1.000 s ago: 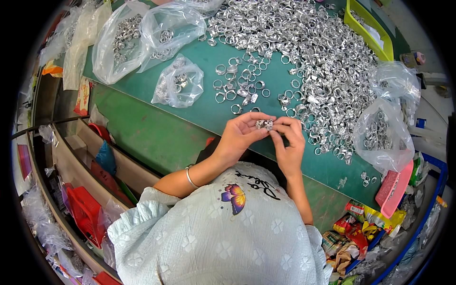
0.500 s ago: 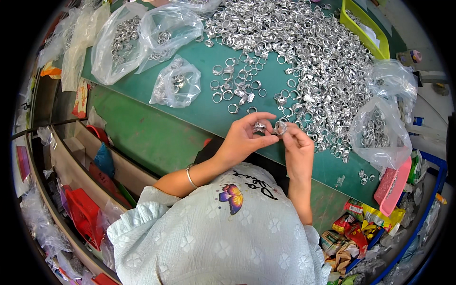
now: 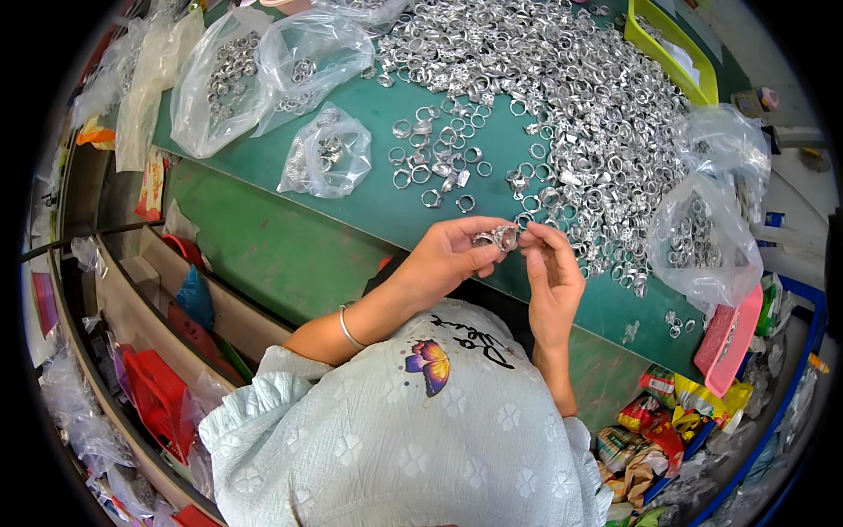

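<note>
My left hand point(image 3: 441, 260) pinches several silver rings point(image 3: 504, 236) between thumb and fingers, just above the front edge of the green table. Close beside them on the right is my right hand point(image 3: 555, 279), its fingers bent and thumb apart, with nothing visible held. Its fingertips are very near the rings; whether they touch cannot be made out. Beyond my hands a loose group of rings point(image 3: 450, 139) lies spread on the table. A large heap of silver rings point(image 3: 597, 132) covers the far and right part of the tabletop.
Clear plastic bags with rings stand at the left point(image 3: 198, 114), nearer the middle point(image 3: 351, 158) and at the right point(image 3: 707, 268). A yellow-green tray point(image 3: 709, 81) sits far right, a pink basket point(image 3: 731, 338) at the right edge. Drawers with a red basket point(image 3: 158, 395) are at lower left.
The ring that was between both hands is now with the left hand's rings. My right fingers have loosened and drawn slightly apart from it.
</note>
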### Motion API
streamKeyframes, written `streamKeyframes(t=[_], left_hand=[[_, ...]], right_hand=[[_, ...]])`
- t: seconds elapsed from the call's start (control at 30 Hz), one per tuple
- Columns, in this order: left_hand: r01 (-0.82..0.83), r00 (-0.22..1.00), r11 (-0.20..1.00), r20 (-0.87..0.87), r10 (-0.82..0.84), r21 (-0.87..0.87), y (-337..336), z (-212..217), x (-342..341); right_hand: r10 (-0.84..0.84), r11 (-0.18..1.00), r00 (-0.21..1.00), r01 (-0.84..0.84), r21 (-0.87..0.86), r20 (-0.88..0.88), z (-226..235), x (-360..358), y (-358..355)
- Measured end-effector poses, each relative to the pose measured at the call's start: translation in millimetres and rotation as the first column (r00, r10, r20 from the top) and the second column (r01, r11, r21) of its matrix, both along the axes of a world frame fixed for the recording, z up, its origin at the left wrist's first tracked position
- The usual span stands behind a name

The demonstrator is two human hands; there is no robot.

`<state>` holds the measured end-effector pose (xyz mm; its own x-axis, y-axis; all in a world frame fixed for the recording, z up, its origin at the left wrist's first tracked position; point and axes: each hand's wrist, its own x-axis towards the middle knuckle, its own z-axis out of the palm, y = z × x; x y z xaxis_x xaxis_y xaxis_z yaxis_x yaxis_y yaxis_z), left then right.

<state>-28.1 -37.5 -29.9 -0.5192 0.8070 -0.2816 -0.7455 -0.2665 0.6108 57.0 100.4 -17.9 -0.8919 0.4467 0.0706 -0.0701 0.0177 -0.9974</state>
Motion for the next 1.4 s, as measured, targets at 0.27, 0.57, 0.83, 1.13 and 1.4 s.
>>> streamKeyframes(t=[0.27, 0.57, 0.83, 1.13, 1.4], left_hand=[[-0.088, 0.996, 0.970, -0.032, 0.083, -0.228, -13.9, -6.1, 6.6], [-0.122, 0.987, 0.944, -0.140, 0.082, -0.306, -20.3, -12.5, 13.9], [-0.111, 0.987, 0.940, -0.144, 0.067, -0.323, -18.0, -5.4, 13.3], [-0.059, 0.975, 0.928, -0.221, -0.026, -0.369, -9.9, -0.5, 14.2], [0.061, 0.952, 0.933, -0.260, -0.161, -0.355, 10.3, 1.7, 10.7]], right_hand=[[-0.187, 0.954, 0.965, 0.133, 0.268, 0.185, -12.9, 13.8, 16.4], [-0.181, 0.714, 0.971, 0.019, 0.699, 0.158, -43.9, -6.2, -0.2], [-0.248, 0.915, 0.919, 0.120, 0.385, 0.305, -37.3, 3.1, 10.1], [0.030, 0.864, 0.996, -0.071, 0.498, 0.089, -0.4, 7.3, 2.3], [-0.094, 0.797, 0.995, 0.097, 0.596, -0.037, -1.9, 18.7, 25.7]])
